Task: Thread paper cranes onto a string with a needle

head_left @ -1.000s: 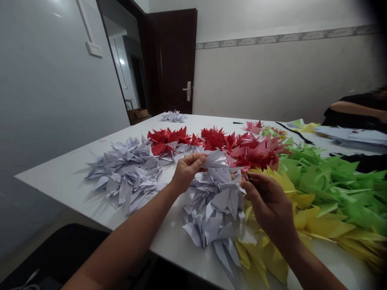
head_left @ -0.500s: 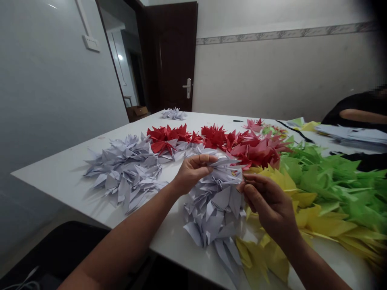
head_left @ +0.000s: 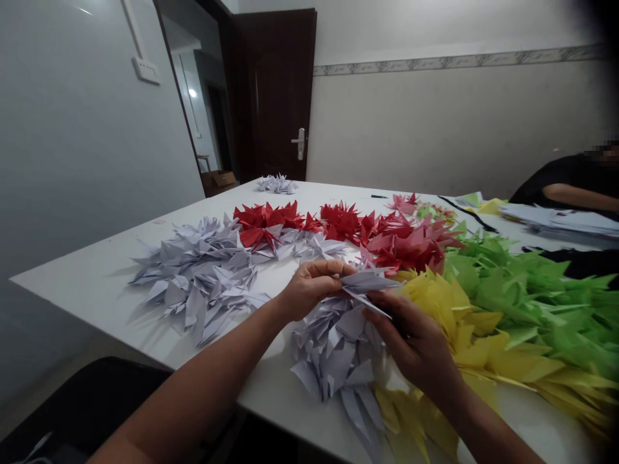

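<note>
Between my two hands is a white folded-paper crane, its pointed flaps facing right. My left hand pinches its left end between thumb and fingers. My right hand grips its lower right side, fingertips on a flap; part of that grip is hidden behind the paper. Just beneath lies a heap of white paper cranes. Yellow folded paper lies beside and under my right forearm. Farther left spreads another pile of white paper cranes.
Red cranes, pink ones and green ones curve around the white table. A small white cluster sits at the far edge. At right, a person in black sits behind stacked paper. A door stands behind.
My right hand has moved slightly left and down, and its fingers now hold the crane's flap. The white crane now stands out above the heap, turned flatter between both hands.
</note>
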The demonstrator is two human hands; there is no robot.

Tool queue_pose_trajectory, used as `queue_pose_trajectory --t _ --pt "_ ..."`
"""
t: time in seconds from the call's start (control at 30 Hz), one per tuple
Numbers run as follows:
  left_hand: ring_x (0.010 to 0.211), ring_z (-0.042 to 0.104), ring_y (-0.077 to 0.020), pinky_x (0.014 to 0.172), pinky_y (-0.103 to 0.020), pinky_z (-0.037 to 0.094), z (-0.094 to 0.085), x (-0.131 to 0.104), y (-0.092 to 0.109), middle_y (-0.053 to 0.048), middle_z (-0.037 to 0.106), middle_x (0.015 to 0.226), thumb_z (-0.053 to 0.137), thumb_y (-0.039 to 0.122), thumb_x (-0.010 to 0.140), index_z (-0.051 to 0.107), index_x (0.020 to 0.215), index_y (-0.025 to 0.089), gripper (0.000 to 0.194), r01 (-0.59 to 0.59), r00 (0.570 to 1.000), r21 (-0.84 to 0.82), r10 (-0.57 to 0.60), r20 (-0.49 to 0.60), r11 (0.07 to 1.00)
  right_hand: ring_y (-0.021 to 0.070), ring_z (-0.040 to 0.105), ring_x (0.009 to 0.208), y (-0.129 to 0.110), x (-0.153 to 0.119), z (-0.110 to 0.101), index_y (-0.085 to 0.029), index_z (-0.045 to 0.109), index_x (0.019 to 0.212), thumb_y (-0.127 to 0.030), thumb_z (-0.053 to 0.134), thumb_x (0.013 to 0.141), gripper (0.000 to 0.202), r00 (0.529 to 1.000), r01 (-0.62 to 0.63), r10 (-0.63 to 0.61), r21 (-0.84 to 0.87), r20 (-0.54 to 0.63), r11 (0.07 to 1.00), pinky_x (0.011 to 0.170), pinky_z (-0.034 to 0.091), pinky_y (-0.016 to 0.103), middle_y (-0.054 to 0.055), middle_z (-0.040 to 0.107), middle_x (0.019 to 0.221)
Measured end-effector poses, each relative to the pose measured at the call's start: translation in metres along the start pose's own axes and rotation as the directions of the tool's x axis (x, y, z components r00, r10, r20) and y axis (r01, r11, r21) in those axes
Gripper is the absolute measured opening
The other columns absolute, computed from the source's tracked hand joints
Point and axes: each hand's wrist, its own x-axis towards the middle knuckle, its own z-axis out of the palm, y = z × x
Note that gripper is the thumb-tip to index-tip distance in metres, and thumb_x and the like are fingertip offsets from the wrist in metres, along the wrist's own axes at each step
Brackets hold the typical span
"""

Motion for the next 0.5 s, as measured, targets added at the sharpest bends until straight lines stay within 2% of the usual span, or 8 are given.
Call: queue_pose_trajectory --t 0.2,0.3,0.5 --pt "0.069 0.061 -0.0133 0.071 -0.027 0.048 -0.0016 -0.0013 -0.0022 -0.003 0.068 0.077 0.072 0.019 0.059 0.073 0.079 0.017 0.021 -0.013 0.999 0.048 0.01 0.049 0.999 0.0185 0.067 0.083 -0.0037 0.0043 0.0034 -0.022 0.06 0.106 -0.023 0.056 0.084 0.022 0.998 0.06 -0.057 -0.071 0.038 0.996 0.074 0.055 0.029 0.004 0.07 0.096" --pt "0.069 0.061 -0.013 0.072 -0.027 0.049 -0.0031 -0.0014 -0.0039 -0.003 0.068 0.078 0.072 0.02 0.062 0.073 0.081 0.017 0.019 -0.024 0.997 0.059 0.019 0.077 0.998 0.0188 0.068 0.084 -0.0043 0.0028 0.0052 -0.022 0.06 0.107 -0.023 0.056 0.085 0.023 0.997 0.074 -0.073 -0.116 0.017 0.99 0.074 0.055 0.029 0.004 0.071 0.097" --pt "0.069 0.062 -0.0115 0.073 -0.026 0.051 -0.0037 -0.0014 -0.0049 -0.003 0.068 0.078 0.074 0.02 0.061 0.072 0.082 0.015 0.021 -0.032 0.994 0.005 0.031 0.108 0.999 0.0178 0.068 0.085 -0.0019 0.0005 0.0069 -0.022 0.06 0.108 -0.024 0.054 0.087 0.022 0.998 0.06 -0.06 -0.078 -0.009 0.995 0.073 0.056 0.028 0.004 0.071 0.098"
